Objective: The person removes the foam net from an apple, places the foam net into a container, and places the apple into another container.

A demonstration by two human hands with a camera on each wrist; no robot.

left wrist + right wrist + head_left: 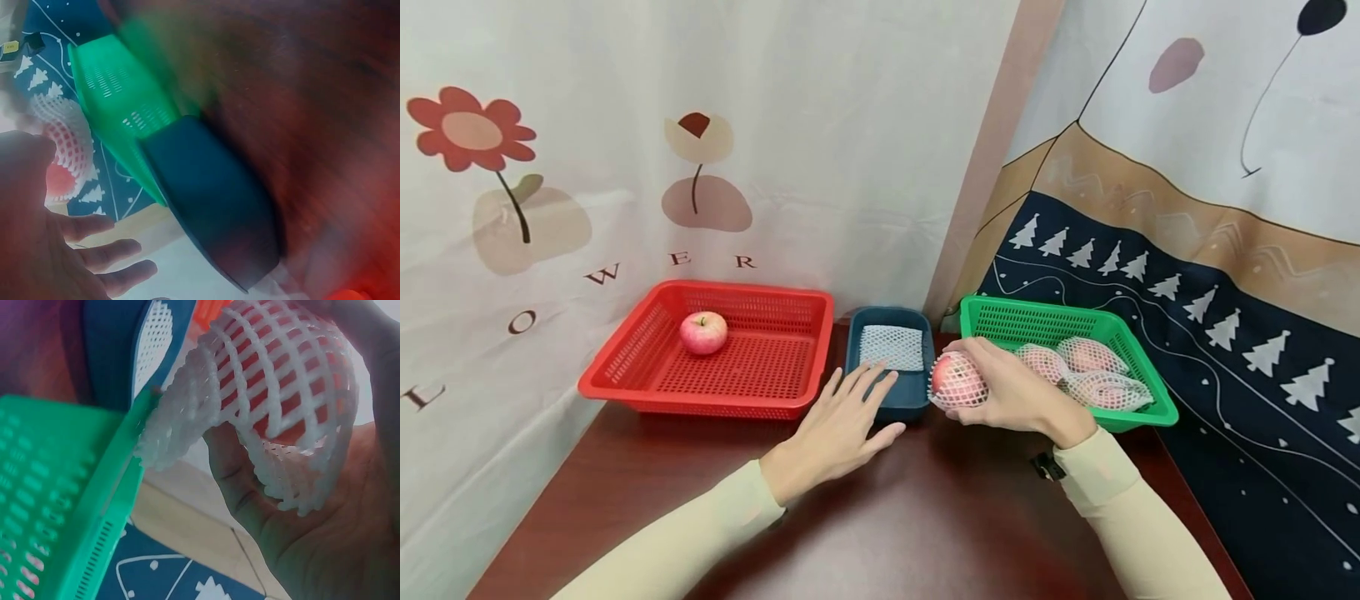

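Observation:
My right hand (1011, 387) grips an apple (957, 379) wrapped in a white foam net (269, 381), held between the blue tray and the green basket. In the right wrist view the net's loose end hangs past the fruit. My left hand (842, 425) hovers with fingers spread at the near left edge of the small blue tray (904, 392), holding nothing. A flat white foam net (891, 346) lies in that tray. Several net-wrapped apples (1090, 356) sit in the green basket (1161, 392). One bare apple (703, 332) rests in the red basket (737, 404).
The red basket stands left of the blue tray and the green basket right of it, all along the back of the dark wooden table (880, 517). A printed curtain (850, 150) hangs close behind them.

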